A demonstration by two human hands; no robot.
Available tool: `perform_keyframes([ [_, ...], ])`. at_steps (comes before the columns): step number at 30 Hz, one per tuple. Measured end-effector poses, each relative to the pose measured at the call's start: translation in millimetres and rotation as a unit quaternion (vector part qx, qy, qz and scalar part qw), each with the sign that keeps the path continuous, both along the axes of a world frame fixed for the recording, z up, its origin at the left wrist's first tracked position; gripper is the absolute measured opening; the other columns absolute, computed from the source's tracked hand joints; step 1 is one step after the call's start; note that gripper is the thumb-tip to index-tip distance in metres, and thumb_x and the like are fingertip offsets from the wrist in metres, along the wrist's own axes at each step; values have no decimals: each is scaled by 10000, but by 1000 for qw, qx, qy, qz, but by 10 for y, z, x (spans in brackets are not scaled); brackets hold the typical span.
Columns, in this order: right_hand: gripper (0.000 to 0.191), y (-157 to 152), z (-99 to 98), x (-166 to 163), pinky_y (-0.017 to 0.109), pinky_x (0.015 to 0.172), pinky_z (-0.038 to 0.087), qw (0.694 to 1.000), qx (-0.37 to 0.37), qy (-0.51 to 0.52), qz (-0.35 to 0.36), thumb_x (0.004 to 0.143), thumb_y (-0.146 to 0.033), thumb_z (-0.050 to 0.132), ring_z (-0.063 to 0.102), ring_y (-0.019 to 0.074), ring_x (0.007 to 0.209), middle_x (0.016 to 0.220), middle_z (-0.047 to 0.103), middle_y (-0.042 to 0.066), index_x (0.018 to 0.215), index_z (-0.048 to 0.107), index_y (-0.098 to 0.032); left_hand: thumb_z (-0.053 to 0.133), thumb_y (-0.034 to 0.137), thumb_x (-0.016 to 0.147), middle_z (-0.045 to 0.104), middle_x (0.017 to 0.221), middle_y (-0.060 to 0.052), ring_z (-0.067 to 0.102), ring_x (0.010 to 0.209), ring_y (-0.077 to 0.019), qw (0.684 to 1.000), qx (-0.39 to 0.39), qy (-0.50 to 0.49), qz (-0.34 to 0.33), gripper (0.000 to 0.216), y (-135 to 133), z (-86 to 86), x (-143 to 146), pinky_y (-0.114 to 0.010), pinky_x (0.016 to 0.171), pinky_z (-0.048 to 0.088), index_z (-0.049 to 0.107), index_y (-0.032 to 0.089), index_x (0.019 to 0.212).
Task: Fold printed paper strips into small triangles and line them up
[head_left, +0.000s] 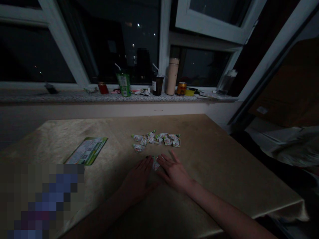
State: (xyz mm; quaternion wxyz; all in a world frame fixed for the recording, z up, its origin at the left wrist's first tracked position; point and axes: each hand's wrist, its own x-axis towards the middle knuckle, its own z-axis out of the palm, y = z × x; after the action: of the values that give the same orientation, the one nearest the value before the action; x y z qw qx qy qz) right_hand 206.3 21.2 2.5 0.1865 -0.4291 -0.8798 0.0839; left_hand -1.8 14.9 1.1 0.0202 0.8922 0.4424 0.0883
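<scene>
Both of my hands rest on the tablecloth near the middle of the table, with a small white-and-green wrapped packet (pixel 156 163) between their fingertips. My left hand (pixel 139 177) lies palm down with its fingers stretched toward the packet's left side. Touching the right side are the fingers of my right hand (pixel 173 168), spread and pointing left. My fingers partly cover this packet. Just beyond it, several similar small crumpled-looking packets (pixel 151 137) form a loose cluster. What is inside them cannot be seen.
A flat green-and-white printed pouch (pixel 87 151) lies left on the gold-brown tablecloth (pixel 199 132). Along the windowsill stand a red jar (pixel 103 88), a green cup (pixel 123 83), a dark cup (pixel 157 84), a beige flask (pixel 172 76), an orange can (pixel 181 88) and a clear bottle (pixel 227 82).
</scene>
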Motion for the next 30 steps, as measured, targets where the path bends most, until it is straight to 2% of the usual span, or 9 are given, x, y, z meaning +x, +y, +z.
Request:
perform_keyframes([
  [6, 572, -23, 30, 50, 485, 1163, 62, 999, -50, -4, 19, 955, -483, 359, 271, 205, 1383, 1454, 381, 116, 1427, 335, -161, 348, 473, 952, 316, 1484, -147, 314, 1352, -260, 1000, -13, 7, -27, 615, 9, 47, -113, -403, 1090, 290, 320, 91, 1433],
  [10, 583, -51, 22, 40, 493, 1152, 137, 998, -53, -19, -4, 939, -510, 376, 229, 225, 1398, 1490, 321, 92, 1434, 328, -204, 387, 484, 936, 288, 1496, -146, 291, 1363, -258, 999, -15, 24, -31, 651, 7, 49, -160, -409, 1109, 249, 295, 90, 1445],
  [12, 558, -69, 12, 35, 502, 1148, 149, 999, -38, -21, -29, 939, -503, 380, 249, 239, 1391, 1484, 335, 91, 1416, 367, -214, 399, 491, 929, 286, 1498, -140, 287, 1364, -259, 999, -16, 25, -31, 659, -2, 39, -156, -413, 1108, 250, 288, 103, 1450],
  [17, 538, -103, -3, 32, 482, 1148, 172, 997, 2, -15, -70, 949, -463, 378, 320, 247, 1359, 1390, 478, 114, 1377, 432, -141, 402, 500, 926, 293, 1496, -141, 305, 1355, -276, 1000, -3, 2, -20, 668, -20, -5, -146, -419, 1091, 280, 274, 118, 1459],
  [23, 526, -91, 9, 33, 506, 1141, 144, 995, 26, -23, -93, 916, -493, 437, 295, 273, 1366, 1445, 400, 128, 1302, 517, -144, 409, 472, 932, 328, 1483, -129, 330, 1344, -264, 1000, 11, -5, -27, 636, -10, -8, -147, -420, 1100, 259, 288, 131, 1455],
  [30, 466, -55, -12, 56, 521, 1124, 174, 995, 21, -8, -100, 923, -471, 441, 331, 272, 1349, 1422, 433, 127, 1274, 551, -186, 374, 506, 931, 328, 1480, -138, 331, 1339, -292, 999, 38, 3, 31, 640, -17, -81, -204, -432, 1081, 275, 332, 118, 1439],
])
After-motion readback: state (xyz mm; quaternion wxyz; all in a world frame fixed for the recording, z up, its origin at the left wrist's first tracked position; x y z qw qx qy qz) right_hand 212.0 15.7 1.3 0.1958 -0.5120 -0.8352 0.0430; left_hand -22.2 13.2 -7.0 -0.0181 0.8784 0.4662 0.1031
